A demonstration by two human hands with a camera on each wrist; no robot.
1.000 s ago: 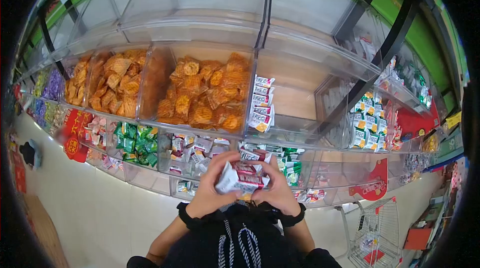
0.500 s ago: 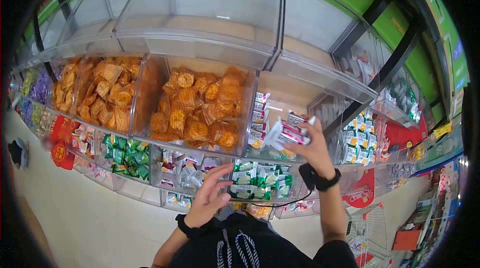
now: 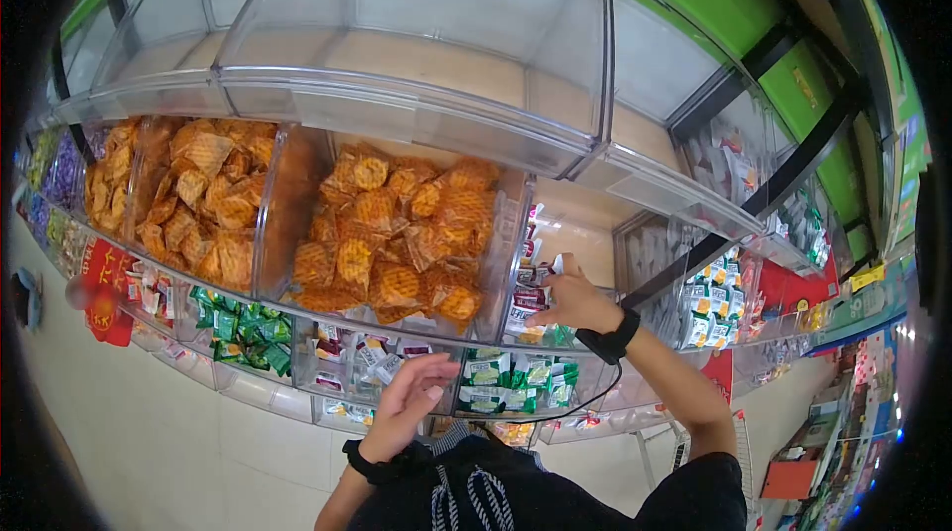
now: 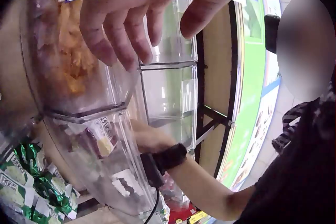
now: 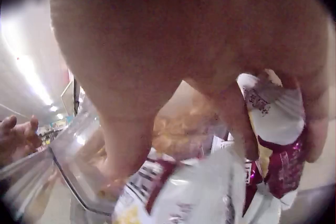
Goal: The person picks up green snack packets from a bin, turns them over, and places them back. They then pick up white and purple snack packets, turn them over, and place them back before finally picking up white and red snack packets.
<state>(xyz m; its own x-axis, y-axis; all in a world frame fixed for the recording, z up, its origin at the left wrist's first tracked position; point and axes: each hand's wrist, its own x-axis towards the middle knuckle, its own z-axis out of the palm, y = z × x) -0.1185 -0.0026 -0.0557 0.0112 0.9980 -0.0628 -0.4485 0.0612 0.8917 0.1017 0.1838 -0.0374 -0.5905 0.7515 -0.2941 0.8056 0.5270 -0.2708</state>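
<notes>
My right hand (image 3: 583, 305) reaches down into a clear plastic bin (image 3: 585, 239) and holds small white-and-purple snack packets (image 5: 184, 195) between thumb and fingers. One snack packet (image 5: 283, 119) sits between two of the fingers. More packets (image 3: 526, 305) of the same kind stand along the bin's left side, partly behind the hand. My left hand (image 3: 405, 407) hovers over the lower bins with nothing in it. Its fingers (image 4: 121, 37) hang loosely bent, near the bin fronts.
Left of that bin, a large bin holds orange-brown packaged snacks (image 3: 392, 234). Below are bins of green packets (image 3: 516, 382) and mixed purple-white packets (image 3: 372, 357). A black diagonal bar (image 3: 739, 219) crosses the shelf at right. Black cable (image 3: 585, 402) hangs from the right wrist.
Both hands held the packets together at first. The left hand let go and drew back slightly left, while the right hand carried the packets rightward and forward, then down into the bin.
</notes>
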